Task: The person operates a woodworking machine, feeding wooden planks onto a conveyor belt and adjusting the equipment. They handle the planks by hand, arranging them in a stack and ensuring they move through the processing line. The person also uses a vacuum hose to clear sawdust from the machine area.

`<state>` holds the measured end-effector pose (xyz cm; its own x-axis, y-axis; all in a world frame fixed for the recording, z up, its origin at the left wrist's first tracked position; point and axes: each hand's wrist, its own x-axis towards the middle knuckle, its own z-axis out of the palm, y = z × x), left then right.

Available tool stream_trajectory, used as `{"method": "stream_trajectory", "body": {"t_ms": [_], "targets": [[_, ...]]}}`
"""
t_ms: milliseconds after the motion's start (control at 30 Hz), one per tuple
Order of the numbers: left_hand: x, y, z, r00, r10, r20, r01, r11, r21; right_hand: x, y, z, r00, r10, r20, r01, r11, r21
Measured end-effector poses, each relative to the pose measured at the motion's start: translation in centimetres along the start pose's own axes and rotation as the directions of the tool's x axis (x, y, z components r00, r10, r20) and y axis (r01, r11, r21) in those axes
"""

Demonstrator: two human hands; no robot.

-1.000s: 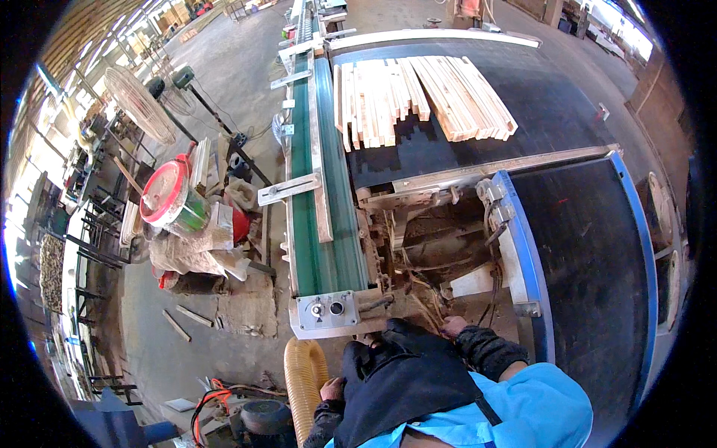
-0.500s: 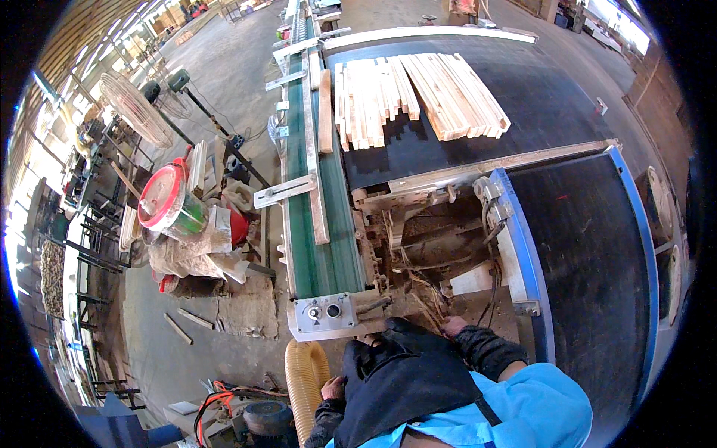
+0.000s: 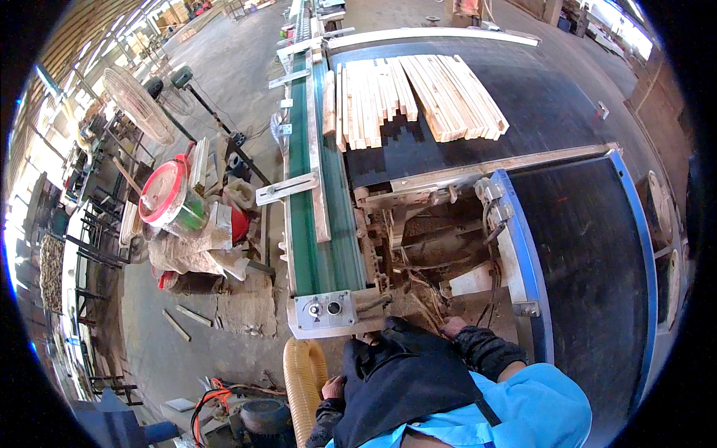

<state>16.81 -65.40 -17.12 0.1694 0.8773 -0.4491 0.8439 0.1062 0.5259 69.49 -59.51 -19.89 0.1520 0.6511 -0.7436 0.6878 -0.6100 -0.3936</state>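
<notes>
Your left hand [image 3: 334, 387] is partly curled just beside the hose [image 3: 302, 388]; I cannot tell whether it grips anything. Your right hand [image 3: 452, 326] sits near the dark cables [image 3: 493, 299], its fingers partly hidden, so its hold cannot be told either. Any marks on the grey panel [image 3: 326, 312], around its two knobs, are too small to read. The hose is pale yellow and closely ribbed, bending over below the panel and running down. Ahead, one strip [image 3: 329, 104] lies on the green belt [image 3: 328, 269], beside pale, uneven-ended strips [image 3: 457, 97] on a black surface [image 3: 538, 112].
</notes>
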Motion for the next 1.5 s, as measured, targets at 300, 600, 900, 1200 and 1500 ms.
{"method": "stream_trajectory", "body": {"t_ms": [300, 600, 900, 1200, 1500], "targets": [[-0.3, -0.2, 0.7, 1.000, -0.022, -0.012, 0.022, 1.000, 0.014, -0.7, -0.3, -0.6, 0.998, 0.011, 0.059, -0.013, 0.999, 0.038], [-0.1, 0.3, -0.4, 0.998, -0.006, -0.063, 0.006, 1.000, 0.009, -0.3, 1.0, 0.2, 0.987, 0.136, 0.091, -0.140, 0.989, 0.039], [2.1, -3.4, -3.1, 0.770, -0.635, -0.063, 0.112, 0.231, -0.967, -3.1, -0.7, -2.3, 0.936, -0.282, 0.210, 0.348, 0.825, -0.446], [12.9, 19.4, -36.2, 0.461, -0.385, -0.799, -0.407, 0.709, -0.576, -13.5, -21.0, -24.7, 0.910, -0.334, -0.248, 0.413, 0.656, 0.632], [26.0, 38.4, -40.4, 0.825, 0.206, -0.526, -0.531, 0.603, -0.596, -2.3, -29.9, -38.7, 0.425, -0.534, -0.731, 0.479, 0.818, -0.318]]}}
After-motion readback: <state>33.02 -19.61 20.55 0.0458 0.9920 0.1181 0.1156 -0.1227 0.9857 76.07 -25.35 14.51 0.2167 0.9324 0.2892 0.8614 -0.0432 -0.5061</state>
